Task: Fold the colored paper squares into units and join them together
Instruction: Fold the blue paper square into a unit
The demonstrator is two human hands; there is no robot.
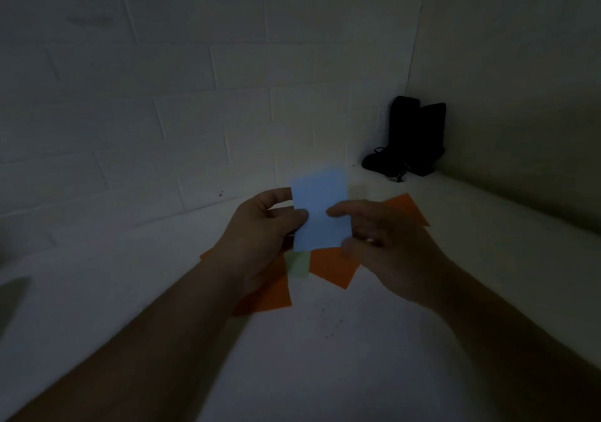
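A light blue paper square [320,207] is held up above the white surface between both hands. My left hand [260,233] pinches its left edge with thumb and fingers. My right hand [380,243] pinches its right side, the forefinger lying across the front. Beneath them, orange paper squares lie on the surface: one at the lower left [270,295], one in the middle [335,267], one at the right [409,208]. A pale green square [297,265] lies between the orange ones, partly hidden by the blue paper.
The scene is dim. A white brick wall [195,112] rises behind the surface and another wall closes the right side. A black object with cords [409,138] stands in the corner at the back right. A dark shape [13,298] sits at the left edge.
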